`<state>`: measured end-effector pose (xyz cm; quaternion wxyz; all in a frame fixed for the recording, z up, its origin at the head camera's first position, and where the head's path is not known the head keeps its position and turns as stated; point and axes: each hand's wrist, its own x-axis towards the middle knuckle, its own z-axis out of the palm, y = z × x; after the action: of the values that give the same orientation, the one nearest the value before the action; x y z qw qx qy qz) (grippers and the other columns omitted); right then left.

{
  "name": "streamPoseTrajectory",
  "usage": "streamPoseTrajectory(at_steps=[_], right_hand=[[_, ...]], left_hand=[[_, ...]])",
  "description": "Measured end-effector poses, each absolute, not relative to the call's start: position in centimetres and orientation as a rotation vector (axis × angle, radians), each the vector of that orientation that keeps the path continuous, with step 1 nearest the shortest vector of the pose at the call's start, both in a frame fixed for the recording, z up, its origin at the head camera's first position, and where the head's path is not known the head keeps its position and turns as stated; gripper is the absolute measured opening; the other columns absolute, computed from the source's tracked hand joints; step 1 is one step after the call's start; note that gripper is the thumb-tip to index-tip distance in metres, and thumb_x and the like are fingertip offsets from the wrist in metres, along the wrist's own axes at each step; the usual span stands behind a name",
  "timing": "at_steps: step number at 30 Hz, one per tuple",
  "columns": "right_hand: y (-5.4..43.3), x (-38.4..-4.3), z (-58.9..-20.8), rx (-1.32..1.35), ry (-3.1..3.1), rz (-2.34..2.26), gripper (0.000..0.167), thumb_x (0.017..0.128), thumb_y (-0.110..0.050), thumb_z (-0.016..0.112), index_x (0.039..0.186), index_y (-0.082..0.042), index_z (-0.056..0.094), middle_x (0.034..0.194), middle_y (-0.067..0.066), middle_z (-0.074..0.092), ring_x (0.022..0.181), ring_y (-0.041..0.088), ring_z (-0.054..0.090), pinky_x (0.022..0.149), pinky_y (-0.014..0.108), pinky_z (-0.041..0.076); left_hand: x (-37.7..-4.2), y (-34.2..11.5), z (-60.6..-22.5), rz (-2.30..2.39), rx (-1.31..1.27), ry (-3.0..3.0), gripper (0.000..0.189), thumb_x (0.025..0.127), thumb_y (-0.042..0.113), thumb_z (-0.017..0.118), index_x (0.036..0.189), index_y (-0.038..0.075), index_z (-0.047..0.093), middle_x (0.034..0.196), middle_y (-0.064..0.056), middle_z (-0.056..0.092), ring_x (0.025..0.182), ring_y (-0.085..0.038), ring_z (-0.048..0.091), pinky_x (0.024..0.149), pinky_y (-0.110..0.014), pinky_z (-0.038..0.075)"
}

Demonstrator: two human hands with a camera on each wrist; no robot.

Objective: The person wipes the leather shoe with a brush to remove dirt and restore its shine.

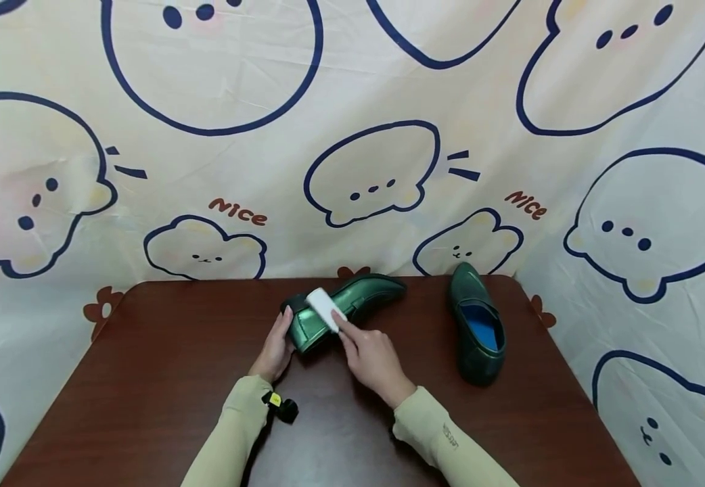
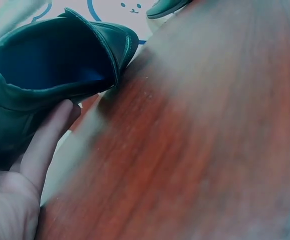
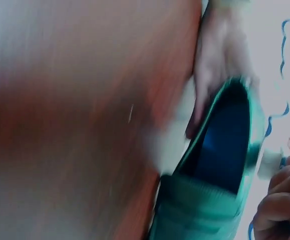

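A shiny green loafer (image 1: 358, 297) with a blue inside is held at its heel end by my left hand (image 1: 275, 348), its toe pointing to the far right. The left wrist view shows the thumb side of that hand against the shoe's outside (image 2: 7, 130), below the opening. My right hand (image 1: 377, 358) grips a white oblong piece (image 1: 326, 310), perhaps a brush, at its near end, index finger stretched along it. The piece lies over the shoe's side in the head view. Blur in the right wrist view hides its exact kind and whether it touches the shoe.
A second green loafer (image 1: 479, 328) with a blue insole stands at the table's right, toe toward the back. The dark brown table (image 1: 164, 379) ends at a cartoon-printed curtain (image 1: 365, 169). A small black device with a yellow mark (image 1: 282, 406) sits at my left wrist.
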<state>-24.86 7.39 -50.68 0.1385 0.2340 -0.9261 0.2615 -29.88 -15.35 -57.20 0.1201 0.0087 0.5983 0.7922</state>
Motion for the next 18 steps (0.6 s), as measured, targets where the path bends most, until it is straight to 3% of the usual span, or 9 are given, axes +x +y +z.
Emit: streamPoseTrajectory(at_steps=[2,5,9,13,18], right_hand=[[6.8,-24.0,-50.9,0.768,-2.66,0.752,0.049,0.105,-0.018,0.063,0.152,-0.026,0.054,0.056,-0.005,0.053,0.047,0.006,0.038,0.048,0.021,0.034],[6.1,-23.2,-51.2,0.859,-2.636,0.671,0.049,0.104,-0.019,0.063,0.152,-0.026,0.054,0.057,-0.005,0.056,0.047,0.005,0.044,0.046,0.019,0.034],[6.8,-23.4,-51.8,0.876,-2.598,0.564,0.05,0.103,-0.018,0.065,0.152,-0.027,0.055,0.057,-0.004,0.058,0.047,0.007,0.048,0.045,0.021,0.035],[8.8,-24.5,-52.0,0.73,-2.57,0.532,0.048,0.1,-0.018,0.069,0.146,-0.026,0.061,0.061,0.001,0.065,0.048,0.014,0.054,0.045,0.028,0.041],[10.4,-25.6,-51.6,0.515,-2.655,0.578,0.049,0.1,-0.018,0.07,0.147,-0.03,0.06,0.058,0.002,0.061,0.045,0.013,0.048,0.043,0.027,0.038]], left_hand=[[-29.8,-15.4,-57.2,2.298,0.019,1.761,0.083,0.109,0.06,0.027,0.166,0.01,-0.007,0.171,-0.017,0.007,0.153,-0.026,0.028,0.124,-0.043,0.028],[-29.8,-15.5,-57.1,2.29,0.047,1.773,0.086,0.109,0.06,0.027,0.165,0.008,-0.013,0.172,-0.01,-0.022,0.159,-0.032,-0.008,0.128,-0.056,0.004],[-30.1,-15.4,-57.3,2.322,0.082,1.749,0.078,0.11,0.057,0.028,0.167,0.011,0.0,0.172,-0.01,0.0,0.152,-0.027,0.017,0.125,-0.048,0.018],[-30.0,-15.3,-57.5,2.305,0.107,1.768,0.069,0.111,0.056,0.029,0.165,0.016,0.013,0.157,-0.009,0.031,0.126,-0.016,0.048,0.106,-0.033,0.041],[-29.9,-15.4,-57.5,2.304,0.179,1.792,0.067,0.111,0.056,0.029,0.163,0.016,0.02,0.138,-0.008,0.046,0.106,-0.012,0.058,0.09,-0.029,0.051]])
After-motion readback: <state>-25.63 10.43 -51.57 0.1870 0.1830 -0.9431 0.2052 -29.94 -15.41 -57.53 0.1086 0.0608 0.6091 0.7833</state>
